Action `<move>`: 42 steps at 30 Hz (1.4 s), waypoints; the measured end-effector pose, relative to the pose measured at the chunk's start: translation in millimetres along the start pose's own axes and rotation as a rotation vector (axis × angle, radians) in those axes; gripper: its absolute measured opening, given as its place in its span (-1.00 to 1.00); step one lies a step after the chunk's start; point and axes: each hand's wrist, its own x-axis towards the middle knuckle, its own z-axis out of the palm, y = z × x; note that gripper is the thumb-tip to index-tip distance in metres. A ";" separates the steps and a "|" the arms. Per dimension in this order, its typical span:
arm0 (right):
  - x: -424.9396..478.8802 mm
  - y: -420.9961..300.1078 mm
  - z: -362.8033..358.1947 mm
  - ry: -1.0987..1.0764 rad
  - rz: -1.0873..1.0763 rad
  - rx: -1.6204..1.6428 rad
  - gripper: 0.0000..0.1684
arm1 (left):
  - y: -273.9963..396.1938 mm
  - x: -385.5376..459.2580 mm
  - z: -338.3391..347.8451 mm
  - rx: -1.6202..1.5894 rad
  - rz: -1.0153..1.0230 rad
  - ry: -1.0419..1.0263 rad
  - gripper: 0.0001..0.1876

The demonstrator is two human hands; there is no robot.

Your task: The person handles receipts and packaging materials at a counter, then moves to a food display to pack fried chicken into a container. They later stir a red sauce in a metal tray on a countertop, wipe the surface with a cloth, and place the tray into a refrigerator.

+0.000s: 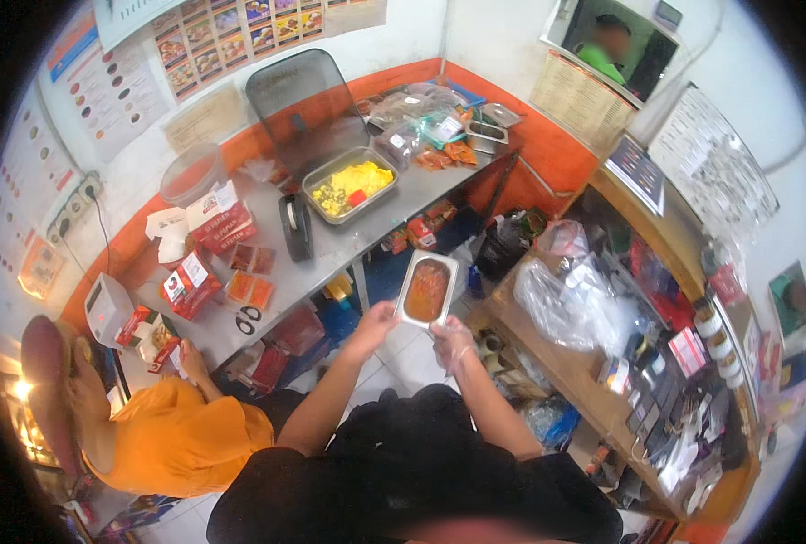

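Note:
Both my hands hold a small rectangular metal food pan (428, 288) in front of me, above the tiled floor. Inside it is a red-orange sauce or stew. My left hand (378, 328) grips its lower left corner, and my right hand (453, 342) grips the lower right corner, with what looks like a clear plastic glove on it. Beyond the pan, on the steel table (338, 253), stands a larger metal tray (348, 216) of yellow food with a small red object in it. A black tape dispenser (296, 228) is beside that tray.
At the left, a co-worker in an orange shirt (178, 435) handles an open food box (150, 340). Red-white boxes (192, 284), sauce packets (249, 290) and black scissors (247, 320) lie on the table. A wooden counter (552, 353) with plastic bags (573, 299) runs along the right.

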 end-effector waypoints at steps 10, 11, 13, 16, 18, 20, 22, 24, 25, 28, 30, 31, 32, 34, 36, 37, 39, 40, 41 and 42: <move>306.2 -156.6 32.1 -0.010 -0.154 -0.148 -0.69 | -44.3 61.6 -35.0 0.273 -0.166 0.531 -0.68; 317.6 -165.9 42.1 -0.019 -0.095 -0.088 -0.66 | -95.7 28.2 -35.3 0.309 -0.278 0.608 -0.67; 364.3 -190.3 39.7 -0.055 -0.061 -0.188 -0.65 | -143.2 -26.8 -26.6 0.516 -0.608 0.565 -0.65; 393.4 -200.2 60.5 -0.065 -0.077 0.036 -0.64 | -214.8 -147.5 6.9 1.039 -0.486 0.531 -0.70; 400.9 -220.3 82.7 -0.027 -0.079 0.001 -0.63 | -204.8 -173.2 40.4 0.691 -0.812 0.703 -0.65; 414.1 -235.1 86.8 -0.006 -0.070 -0.081 -0.61 | -184.5 -182.4 63.6 0.476 -0.982 0.759 -0.66; 431.5 -222.6 92.6 0.057 -0.091 -0.091 -0.59 | -177.0 -188.6 95.0 0.332 -1.071 0.789 -0.66; 448.2 -216.1 100.5 0.119 -0.098 -0.065 -0.55 | -167.3 -178.0 103.8 0.284 -1.091 0.776 -0.66; 444.2 -218.4 106.3 0.088 -0.069 -0.092 -0.56 | -163.6 -173.3 106.8 0.269 -1.097 0.769 -0.66; 431.2 -229.0 110.3 -0.024 -0.009 -0.134 -0.58 | -154.0 -159.9 98.4 0.271 -1.058 0.735 -0.67; 441.6 -229.0 102.7 -0.112 -0.022 -0.103 -0.62 | -149.4 -147.5 78.4 0.300 -1.000 0.691 -0.67; 433.6 -228.4 101.6 -0.119 0.028 -0.069 -0.58 | -148.9 -148.2 72.4 0.311 -0.978 0.675 -0.67; 425.1 -228.5 100.5 -0.126 0.073 -0.031 -0.53 | -148.8 -147.9 63.8 0.328 -0.953 0.652 -0.67; 402.0 -226.4 86.3 -0.141 0.093 -0.035 -0.49 | -147.5 -146.5 44.0 0.372 -0.887 0.606 -0.66; 364.1 -218.2 69.4 -0.101 0.032 0.013 -0.41 | -143.9 -143.4 24.7 0.428 -0.814 0.554 -0.66; 338.6 -214.7 60.3 -0.076 0.000 0.042 -0.36 | -141.6 -137.7 14.3 0.461 -0.770 0.523 -0.66; 265.9 -209.9 29.5 -0.145 0.003 0.018 -0.17 | -125.9 -104.4 1.8 0.534 -0.653 0.404 -0.66; 238.8 -198.9 5.4 -0.143 -0.001 0.020 -0.14 | -117.0 -74.0 0.7 0.563 -0.538 0.330 -0.66; 206.2 -182.5 -15.1 -0.144 0.006 0.014 -0.10 | -106.6 -58.3 4.8 0.568 -0.430 0.268 -0.65; 164.4 -169.5 -31.8 -0.194 0.032 -0.105 -0.08 | -109.1 -42.2 15.6 0.519 -0.265 0.185 -0.67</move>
